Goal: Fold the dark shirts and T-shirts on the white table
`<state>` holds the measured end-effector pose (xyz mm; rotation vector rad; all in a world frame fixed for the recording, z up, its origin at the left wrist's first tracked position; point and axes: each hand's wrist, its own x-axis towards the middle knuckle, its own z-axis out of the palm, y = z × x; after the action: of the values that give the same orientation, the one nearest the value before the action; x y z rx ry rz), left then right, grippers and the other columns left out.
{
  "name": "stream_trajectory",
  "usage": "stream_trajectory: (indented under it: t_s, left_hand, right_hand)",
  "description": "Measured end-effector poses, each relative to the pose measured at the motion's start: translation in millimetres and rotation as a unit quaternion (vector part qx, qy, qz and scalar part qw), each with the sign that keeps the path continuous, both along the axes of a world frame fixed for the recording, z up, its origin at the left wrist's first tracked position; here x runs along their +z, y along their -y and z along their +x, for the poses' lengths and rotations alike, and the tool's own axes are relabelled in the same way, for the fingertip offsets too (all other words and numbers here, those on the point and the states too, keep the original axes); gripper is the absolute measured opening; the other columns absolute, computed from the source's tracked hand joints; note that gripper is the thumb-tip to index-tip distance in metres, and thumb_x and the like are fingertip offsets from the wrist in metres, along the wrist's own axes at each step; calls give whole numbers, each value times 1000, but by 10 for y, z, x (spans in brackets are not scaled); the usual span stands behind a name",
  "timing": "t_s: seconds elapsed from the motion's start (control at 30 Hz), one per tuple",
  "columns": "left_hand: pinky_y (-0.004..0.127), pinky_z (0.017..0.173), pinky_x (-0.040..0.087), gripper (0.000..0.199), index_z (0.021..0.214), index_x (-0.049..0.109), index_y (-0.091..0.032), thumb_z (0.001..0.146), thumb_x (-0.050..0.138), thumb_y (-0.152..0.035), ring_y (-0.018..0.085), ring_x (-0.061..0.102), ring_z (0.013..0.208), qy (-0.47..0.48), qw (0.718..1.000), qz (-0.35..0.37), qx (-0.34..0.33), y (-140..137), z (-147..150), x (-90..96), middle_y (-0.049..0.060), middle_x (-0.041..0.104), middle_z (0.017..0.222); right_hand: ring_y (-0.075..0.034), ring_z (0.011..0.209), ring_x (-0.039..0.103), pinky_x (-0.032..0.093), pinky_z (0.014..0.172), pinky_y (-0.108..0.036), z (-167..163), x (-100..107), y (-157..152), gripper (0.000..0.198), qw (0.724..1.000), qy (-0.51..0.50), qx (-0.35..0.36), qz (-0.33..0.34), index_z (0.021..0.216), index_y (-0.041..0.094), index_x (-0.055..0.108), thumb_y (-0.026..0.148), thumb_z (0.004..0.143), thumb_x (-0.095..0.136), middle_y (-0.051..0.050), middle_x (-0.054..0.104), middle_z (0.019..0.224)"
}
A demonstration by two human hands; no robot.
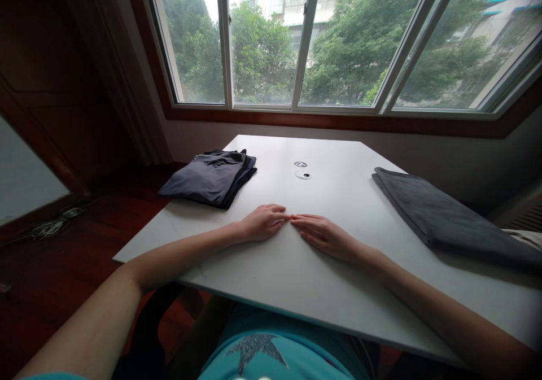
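Observation:
My left hand (263, 222) rests on the white table (262, 273), fingers stretched toward the middle and holding nothing. Opposite it, my right hand (324, 236) lies on the same surface with its fingers extended, also holding nothing. The fingertips of both hands meet or nearly meet. Beyond my left hand, at the table's left side, sits a stack of folded dark clothes (199, 178), grey on top with dark blue below. A folded dark grey cloth item (444, 216), perhaps trousers, lies at the right, apart from my right hand.
Two round cable-hole covers (303, 175) are set in the tabletop past my hands. A wide window (262, 52) stands behind the table. On the red-brown floor (84, 267) at the left lies a bundle of pale cable (48, 228).

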<state>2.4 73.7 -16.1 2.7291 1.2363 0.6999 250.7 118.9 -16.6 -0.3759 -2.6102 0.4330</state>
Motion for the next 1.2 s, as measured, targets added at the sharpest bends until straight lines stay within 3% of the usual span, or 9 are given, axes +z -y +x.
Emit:
stream_trajectory:
  t_s: [0.47,0.57,0.67,0.8,0.9,1.03,1.2]
  left_hand:
    - [36,103,44,35,127,62,-22,95,48,-24,23,56,122,-1,1000,5,3,-8,3,-43,11,59,132]
    - [36,101,43,32,123,63,-23,95,47,-24,23,58,118,-55,998,11,7,8,-21,76,10,62,127]
    - [34,94,45,22,104,69,-19,93,50,-24,22,63,104,-134,989,12,65,23,-162,357,9,67,111]
    - [30,79,46,21,88,69,-15,89,56,-32,23,64,91,-194,952,-16,235,112,-497,866,10,68,96]
    - [26,70,45,21,81,68,-17,82,62,-37,22,64,83,-226,909,-91,337,210,-722,1146,7,69,88]
    - [23,61,42,19,80,69,-19,70,70,-35,18,64,75,-277,854,-199,392,248,-900,1247,3,71,87]
    - [22,63,43,20,82,70,-19,66,70,-30,18,64,78,-294,836,-218,409,197,-969,1202,3,72,88]
  right_hand:
    - [-24,121,58,49,104,-42,-13,48,35,38,1000,5,-2,13,134,27,58,27,97,50,-6,62,131]
    - [-25,122,57,48,104,-43,-6,37,29,38,1000,13,-10,14,133,27,59,27,96,50,-7,63,130]
    - [-25,123,56,48,104,-44,1,33,34,37,1000,21,-15,15,132,26,59,27,97,49,-7,62,131]
    - [-24,123,56,48,104,-43,5,37,57,36,1000,8,-20,7,132,26,60,29,97,49,-7,62,131]
    - [-24,121,58,49,104,-42,13,33,62,36,1000,1,-27,2,130,27,61,31,97,50,-6,63,130]
    - [-25,121,58,49,104,-42,26,0,32,36,1000,-1,-26,6,132,28,60,30,97,50,-6,62,131]
    - [-24,124,55,48,106,-42,33,-45,-14,38,999,15,-22,20,134,29,58,27,97,48,-4,60,133]
